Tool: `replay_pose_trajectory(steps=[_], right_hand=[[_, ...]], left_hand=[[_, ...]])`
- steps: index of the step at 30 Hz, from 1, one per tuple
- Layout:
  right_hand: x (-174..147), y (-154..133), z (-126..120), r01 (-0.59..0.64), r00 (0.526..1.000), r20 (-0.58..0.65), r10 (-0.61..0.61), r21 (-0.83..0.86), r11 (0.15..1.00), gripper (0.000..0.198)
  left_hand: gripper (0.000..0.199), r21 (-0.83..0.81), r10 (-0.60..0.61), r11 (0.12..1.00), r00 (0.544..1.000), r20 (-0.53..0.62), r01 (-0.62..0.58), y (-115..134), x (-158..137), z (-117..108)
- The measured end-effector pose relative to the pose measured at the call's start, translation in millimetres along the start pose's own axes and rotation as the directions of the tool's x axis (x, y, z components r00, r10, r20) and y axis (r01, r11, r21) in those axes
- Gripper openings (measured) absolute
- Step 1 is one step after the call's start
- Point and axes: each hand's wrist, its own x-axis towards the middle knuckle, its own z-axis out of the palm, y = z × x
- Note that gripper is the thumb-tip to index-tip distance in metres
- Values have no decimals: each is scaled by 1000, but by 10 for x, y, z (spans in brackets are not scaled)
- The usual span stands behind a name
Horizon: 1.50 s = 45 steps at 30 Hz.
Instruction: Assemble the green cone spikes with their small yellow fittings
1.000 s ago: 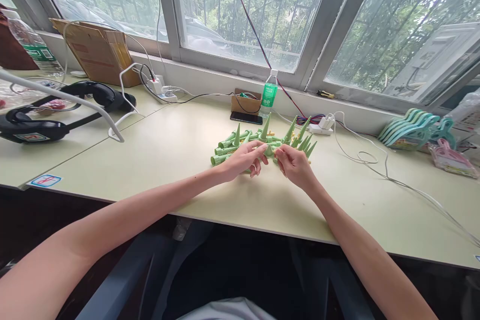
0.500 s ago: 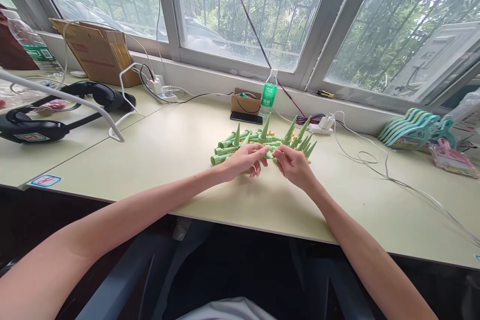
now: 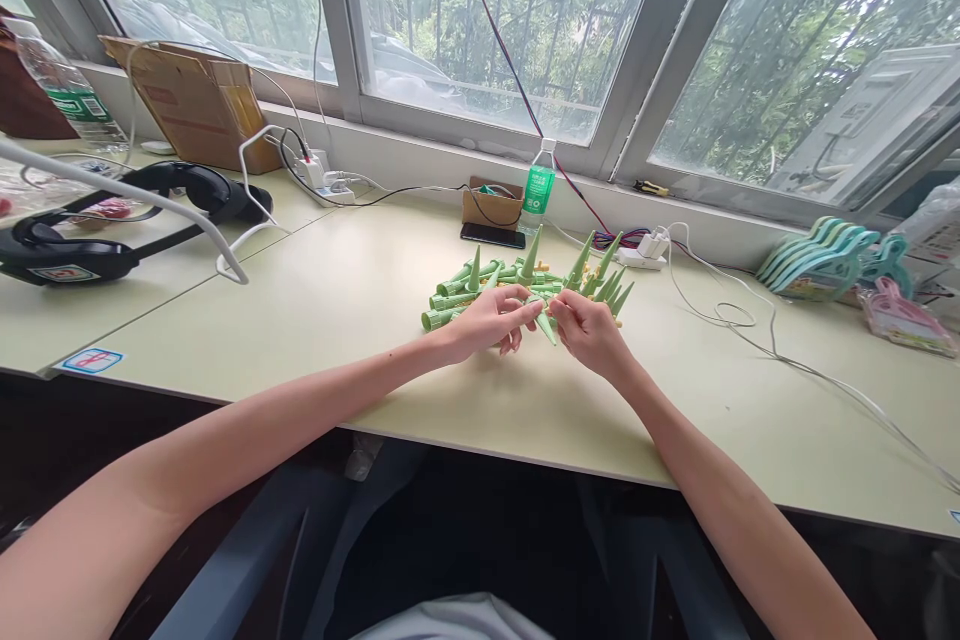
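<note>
At the frame's centre, the left hand [image 3: 491, 322] pinched a green cone [image 3: 547, 326] point-down, probably angling it for access by the right hand [image 3: 592, 330], its fingertips bunched around something indiscernible, if anything, while green pieces [image 3: 528, 262] lay behind, seemingly within easy reach.

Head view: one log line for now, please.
left hand: holds green cone | right hand: pinched beside cone, contents unclear | green pieces: clustered on table
</note>
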Motion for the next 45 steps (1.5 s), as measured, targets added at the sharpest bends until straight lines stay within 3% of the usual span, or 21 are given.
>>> replay_pose_trajectory(steps=[15, 25, 45], right_hand=[[-5, 9, 3, -6, 1000, 25, 6, -2, 1000, 41], [-3, -1, -1, -5, 1000, 27, 5, 3, 1000, 42], [2, 10, 3, -16, 999, 40, 16, 0, 1000, 46]], left_hand=[[43, 86, 83, 993, 996, -35, -80, 21, -41, 18], [37, 235, 200, 954, 979, -45, -185, -7, -53, 9], [38, 346, 249, 913, 968, -45, -218, -16, -59, 13]])
